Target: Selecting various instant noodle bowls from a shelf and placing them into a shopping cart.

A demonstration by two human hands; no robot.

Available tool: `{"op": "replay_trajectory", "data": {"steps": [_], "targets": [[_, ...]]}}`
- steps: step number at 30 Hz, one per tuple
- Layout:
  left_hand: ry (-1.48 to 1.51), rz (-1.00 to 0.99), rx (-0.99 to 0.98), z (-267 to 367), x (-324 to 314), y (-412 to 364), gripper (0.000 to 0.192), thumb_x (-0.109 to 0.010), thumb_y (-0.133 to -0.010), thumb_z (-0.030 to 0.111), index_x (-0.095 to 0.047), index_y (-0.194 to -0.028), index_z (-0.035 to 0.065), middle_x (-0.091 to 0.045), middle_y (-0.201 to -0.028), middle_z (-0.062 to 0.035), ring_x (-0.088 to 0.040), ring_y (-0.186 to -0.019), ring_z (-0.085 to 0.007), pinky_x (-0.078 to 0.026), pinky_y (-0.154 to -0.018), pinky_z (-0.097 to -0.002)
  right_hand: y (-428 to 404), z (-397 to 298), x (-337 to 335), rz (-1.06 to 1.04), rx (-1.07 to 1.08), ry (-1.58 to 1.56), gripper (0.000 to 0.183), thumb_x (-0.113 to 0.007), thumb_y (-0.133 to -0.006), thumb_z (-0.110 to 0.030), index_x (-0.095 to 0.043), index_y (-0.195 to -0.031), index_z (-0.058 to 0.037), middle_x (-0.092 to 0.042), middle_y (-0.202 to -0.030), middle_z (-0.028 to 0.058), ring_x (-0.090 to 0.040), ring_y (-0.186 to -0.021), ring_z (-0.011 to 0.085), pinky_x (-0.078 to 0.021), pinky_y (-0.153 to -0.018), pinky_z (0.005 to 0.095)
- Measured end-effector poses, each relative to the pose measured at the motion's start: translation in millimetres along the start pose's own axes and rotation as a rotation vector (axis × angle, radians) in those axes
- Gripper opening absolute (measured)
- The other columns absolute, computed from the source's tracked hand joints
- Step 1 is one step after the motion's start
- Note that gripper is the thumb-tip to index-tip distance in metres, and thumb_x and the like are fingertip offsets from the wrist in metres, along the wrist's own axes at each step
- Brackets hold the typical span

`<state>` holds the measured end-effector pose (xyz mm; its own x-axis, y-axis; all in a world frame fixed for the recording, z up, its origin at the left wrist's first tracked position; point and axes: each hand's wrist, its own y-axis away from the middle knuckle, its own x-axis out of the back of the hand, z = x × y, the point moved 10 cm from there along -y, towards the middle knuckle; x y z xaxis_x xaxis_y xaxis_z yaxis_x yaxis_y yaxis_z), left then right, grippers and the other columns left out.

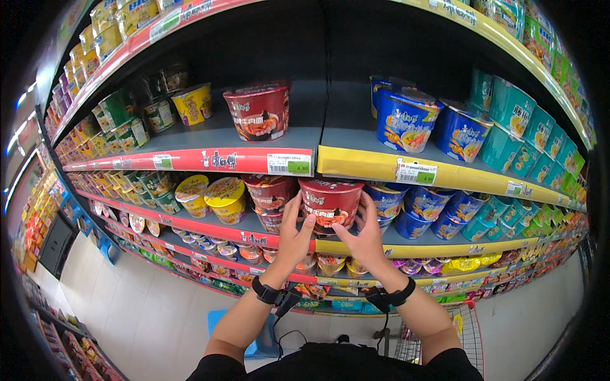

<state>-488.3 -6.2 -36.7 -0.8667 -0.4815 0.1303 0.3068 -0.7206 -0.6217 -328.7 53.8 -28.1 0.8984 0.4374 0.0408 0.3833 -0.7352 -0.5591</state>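
Between my left hand and my right hand is a red instant noodle bowl, gripped at its two sides with the thumbs on its front. The bowl is upright, just below the red and yellow edge strips of the shelf above. More red noodle bowls stand on the lower shelf to the left of it, and blue noodle bowls to the right. On the shelf above, a single red bowl stands left of the vertical seam, with blue bowls on the right.
Yellow bowls stand at left on the lower shelf, teal bowls at upper right. A shelf edge strip with price tags juts out above my hands. On the floor are a blue plastic stool and a wire shopping cart.
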Motion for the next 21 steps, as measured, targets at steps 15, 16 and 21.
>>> {"op": "replay_trajectory", "data": {"steps": [15,16,21], "targets": [[-0.09,0.038,0.057,-47.9,-17.4,-28.1,0.085,-0.072,-0.079,0.025,-0.023,-0.141,-0.0057,-0.037,-0.139,-0.0239,-0.038,-0.129,-0.0323,-0.031,-0.107,-0.039,-24.5,36.1,-2.5,0.121,0.082,0.33,0.081,-0.07,-0.078,-0.018,-0.022,-0.139,0.0064,-0.037,-0.134,0.0276,-0.038,-0.126,0.0394,-0.0327,-0.105,0.0425],[-0.121,0.038,0.039,-45.7,-16.2,-29.4,0.083,-0.07,-0.081,0.024,-0.023,-0.141,-0.0058,-0.038,-0.138,-0.0225,-0.04,-0.128,-0.03,-0.032,-0.106,-0.0381,-25.4,37.6,-2.0,0.125,0.079,0.333,0.081,-0.07,-0.078,-0.018,-0.022,-0.139,0.0064,-0.037,-0.134,0.0276,-0.038,-0.126,0.0394,-0.0327,-0.105,0.0425],[-0.129,0.024,-0.004,-34.1,-18.7,-32.2,0.08,-0.068,-0.083,0.025,-0.022,-0.142,-0.0057,-0.039,-0.139,-0.0219,-0.04,-0.128,-0.029,-0.031,-0.107,-0.0382,-25.7,42.5,-5.1,0.099,0.068,0.3,0.082,-0.069,-0.079,-0.017,-0.021,-0.14,0.0064,-0.034,-0.138,0.0288,-0.034,-0.13,0.0403,-0.0305,-0.106,0.0427]]}}
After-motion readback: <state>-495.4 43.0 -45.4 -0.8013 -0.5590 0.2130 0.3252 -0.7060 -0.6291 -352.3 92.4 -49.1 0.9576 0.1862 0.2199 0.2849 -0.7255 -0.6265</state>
